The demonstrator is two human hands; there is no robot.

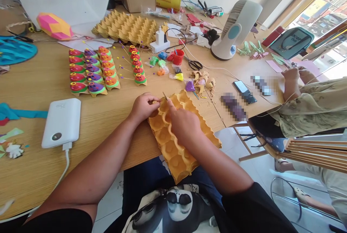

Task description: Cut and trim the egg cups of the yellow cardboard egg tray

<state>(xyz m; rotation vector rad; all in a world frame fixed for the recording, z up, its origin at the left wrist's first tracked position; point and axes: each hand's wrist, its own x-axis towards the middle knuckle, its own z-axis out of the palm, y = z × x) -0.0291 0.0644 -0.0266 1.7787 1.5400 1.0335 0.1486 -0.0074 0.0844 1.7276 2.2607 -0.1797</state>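
A yellow-brown egg carton tray [165, 139] leans over the table's front edge onto my lap. My left hand [143, 107] is closed on the tray's far left edge. My right hand [183, 122] lies over the tray's middle, closed on a thin metal blade [165, 96] whose tip pokes up at the tray's top edge; it looks like scissors or a knife, I cannot tell which. Cut carton cups [203, 79] and crumbs lie just beyond the tray.
Rows of painted carton cups [93, 72] and a second egg tray [127, 28] sit farther back. A white power bank [62, 122] with cable lies at left. A desk fan [234, 30], scissors [193, 64], a phone [244, 92] stand right. Another person's hands [292, 79] work at the right edge.
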